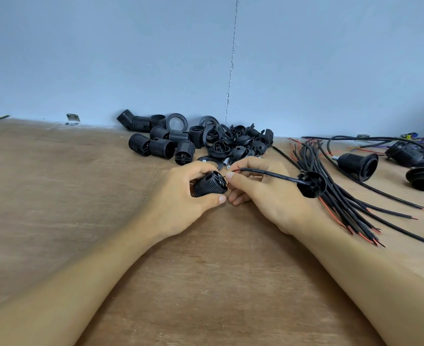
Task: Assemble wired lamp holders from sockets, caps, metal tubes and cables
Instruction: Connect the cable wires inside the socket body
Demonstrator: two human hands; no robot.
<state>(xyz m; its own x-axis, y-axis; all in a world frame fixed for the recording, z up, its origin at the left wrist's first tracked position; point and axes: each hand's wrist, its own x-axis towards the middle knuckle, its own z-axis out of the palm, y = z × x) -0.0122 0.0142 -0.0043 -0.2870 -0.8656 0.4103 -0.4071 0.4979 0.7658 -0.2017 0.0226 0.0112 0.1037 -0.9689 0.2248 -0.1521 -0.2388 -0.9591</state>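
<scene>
- Grainy wooden table (206, 283) fills the lower frame under our forearms.
- At centre, our left hand (181, 198) curls round a ribbed black socket (209, 184).
- Our right hand (263, 193) pinches a black cable (268, 174) by its red-tipped end, just beside the socket; a domed cap (312, 184) sits threaded on it.
- Right: loose cable bundle (343, 208), finished holders (360, 166).
- Beyond the hands: a pile of black parts (206, 141) against the blue wall (131, 58).

Even, soft daylight; faint shadows, slight motion blur, wide-angle bending at edges
</scene>
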